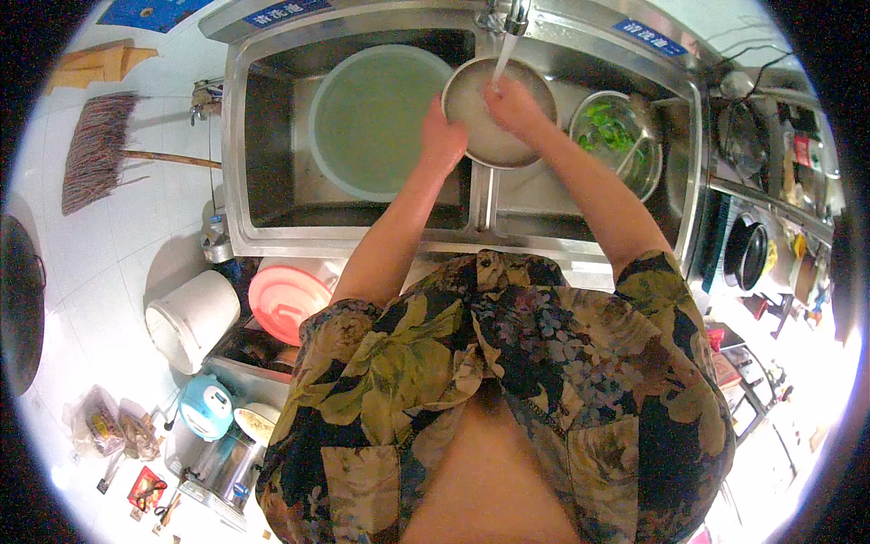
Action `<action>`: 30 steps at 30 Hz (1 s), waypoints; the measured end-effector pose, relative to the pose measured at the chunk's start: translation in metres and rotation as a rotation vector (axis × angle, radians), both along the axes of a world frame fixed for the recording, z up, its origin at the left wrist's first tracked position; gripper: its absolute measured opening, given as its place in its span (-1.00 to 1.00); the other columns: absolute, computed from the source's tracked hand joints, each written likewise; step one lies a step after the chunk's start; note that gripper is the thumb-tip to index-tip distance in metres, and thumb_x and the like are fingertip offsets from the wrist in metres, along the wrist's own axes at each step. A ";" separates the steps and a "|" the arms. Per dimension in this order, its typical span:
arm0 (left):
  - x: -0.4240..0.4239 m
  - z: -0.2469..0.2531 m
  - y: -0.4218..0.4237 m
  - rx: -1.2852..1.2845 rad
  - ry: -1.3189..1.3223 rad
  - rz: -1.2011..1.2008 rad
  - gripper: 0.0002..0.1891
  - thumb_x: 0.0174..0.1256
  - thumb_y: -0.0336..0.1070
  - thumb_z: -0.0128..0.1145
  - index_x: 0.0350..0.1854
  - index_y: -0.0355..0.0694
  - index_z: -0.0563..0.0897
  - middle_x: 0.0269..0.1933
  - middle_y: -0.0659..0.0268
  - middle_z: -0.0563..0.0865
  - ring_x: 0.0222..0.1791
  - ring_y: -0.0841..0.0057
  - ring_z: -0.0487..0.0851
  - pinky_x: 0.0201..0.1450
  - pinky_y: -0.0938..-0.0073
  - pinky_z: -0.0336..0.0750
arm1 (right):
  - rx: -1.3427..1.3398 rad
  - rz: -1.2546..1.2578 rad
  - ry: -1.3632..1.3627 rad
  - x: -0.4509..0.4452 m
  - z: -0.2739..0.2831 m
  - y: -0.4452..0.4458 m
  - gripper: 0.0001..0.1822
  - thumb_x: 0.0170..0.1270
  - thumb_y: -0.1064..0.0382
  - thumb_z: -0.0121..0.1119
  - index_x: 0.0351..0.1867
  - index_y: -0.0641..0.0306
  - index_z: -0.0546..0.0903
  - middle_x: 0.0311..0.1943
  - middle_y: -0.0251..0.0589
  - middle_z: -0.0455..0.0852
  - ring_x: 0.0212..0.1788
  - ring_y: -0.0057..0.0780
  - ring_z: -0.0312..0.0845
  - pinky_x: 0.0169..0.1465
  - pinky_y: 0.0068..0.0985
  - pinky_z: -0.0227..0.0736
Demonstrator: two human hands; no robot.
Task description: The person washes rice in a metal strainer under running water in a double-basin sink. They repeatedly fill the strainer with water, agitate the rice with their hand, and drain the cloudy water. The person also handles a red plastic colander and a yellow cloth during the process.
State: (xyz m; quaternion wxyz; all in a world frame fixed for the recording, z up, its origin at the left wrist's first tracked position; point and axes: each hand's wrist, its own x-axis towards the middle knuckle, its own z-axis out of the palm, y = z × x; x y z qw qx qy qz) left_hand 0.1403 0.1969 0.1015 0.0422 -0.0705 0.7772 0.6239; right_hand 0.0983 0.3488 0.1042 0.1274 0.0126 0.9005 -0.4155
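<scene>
Over the divider of a stainless steel double sink [486, 197], my left hand [445, 136] grips the left rim of a round metal bowl [476, 146]. Cloudy whitish water fills the bowl; what lies under it is hard to make out. My right hand [513, 109] dips into the bowl, fingers partly hidden by the water. A stream from the faucet [518, 19] falls onto that hand. To the left, a large round tub [380, 129] of greenish water sits in the left basin. In the right basin, a clear bowl [654, 180] contains green leaves [605, 129] and a pale stick-like utensil.
A mop head [98, 153] hangs on the left wall. Below it are a white bucket [194, 319], a red plastic lid [289, 302] and a blue appliance [206, 408]. Shelves with a black pan [750, 255] stand to the right.
</scene>
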 end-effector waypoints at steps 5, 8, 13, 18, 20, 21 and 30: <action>-0.008 -0.032 -0.006 -0.010 0.062 -0.050 -0.50 0.03 -0.58 -0.07 0.13 -0.35 0.43 0.01 -0.06 0.62 0.08 0.08 0.58 0.14 0.24 0.42 | 0.294 0.176 0.304 0.012 0.012 -0.004 -0.76 0.21 0.18 0.09 -0.17 0.26 0.49 -0.25 0.03 0.60 -0.14 0.03 0.52 -0.05 -0.17 0.45; -0.007 -0.024 -0.003 -0.014 0.036 -0.045 -0.51 0.04 -0.57 -0.04 0.13 -0.35 0.43 0.01 -0.05 0.62 0.07 0.11 0.58 0.13 0.24 0.43 | 0.419 0.192 0.452 0.018 0.013 -0.005 -0.64 0.15 0.10 0.18 -0.09 0.23 0.47 -0.11 0.04 0.54 0.01 0.04 0.44 0.05 -0.14 0.39; -0.002 -0.007 -0.003 0.050 -0.030 -0.024 -0.53 0.05 -0.56 -0.01 0.11 -0.34 0.45 0.00 -0.02 0.63 0.05 0.14 0.59 0.12 0.25 0.44 | 0.604 0.295 0.496 0.025 0.023 -0.010 -0.43 0.06 -0.04 0.28 0.03 0.24 0.45 0.01 0.00 0.50 0.09 0.03 0.39 0.08 -0.12 0.37; -0.002 -0.008 -0.008 -0.001 -0.016 -0.046 -0.56 0.04 -0.57 -0.01 0.07 -0.34 0.47 -0.03 -0.01 0.63 0.04 0.13 0.59 0.12 0.24 0.43 | 0.680 0.345 0.340 0.027 0.038 -0.009 -0.45 0.06 -0.01 0.28 0.04 0.22 0.47 0.06 -0.03 0.49 0.12 -0.02 0.39 0.10 -0.19 0.40; -0.001 -0.005 -0.010 -0.057 -0.011 -0.046 -0.56 0.03 -0.57 -0.02 0.07 -0.35 0.47 -0.03 -0.03 0.63 0.03 0.11 0.59 0.12 0.23 0.44 | 0.627 0.350 0.231 0.022 0.056 -0.009 -0.52 0.06 0.05 0.27 0.02 0.17 0.51 0.07 -0.06 0.49 0.13 -0.02 0.39 0.09 -0.21 0.41; 0.000 -0.003 -0.010 -0.085 -0.008 -0.044 -0.56 0.03 -0.56 -0.03 0.06 -0.35 0.47 -0.03 -0.04 0.63 0.02 0.09 0.60 0.12 0.22 0.44 | 0.603 0.340 0.307 0.021 0.052 -0.005 -0.57 0.07 0.09 0.25 -0.02 0.15 0.54 0.05 -0.07 0.50 0.13 -0.02 0.39 0.08 -0.22 0.43; 0.001 -0.003 -0.007 -0.175 -0.047 -0.027 -0.53 0.04 -0.55 -0.04 0.11 -0.34 0.44 -0.03 -0.10 0.64 0.01 0.00 0.59 0.09 0.17 0.44 | 0.599 0.369 0.085 0.002 0.081 0.012 -0.74 0.15 0.13 0.15 -0.15 0.10 0.66 -0.12 0.00 0.62 0.13 0.04 0.40 0.10 -0.15 0.43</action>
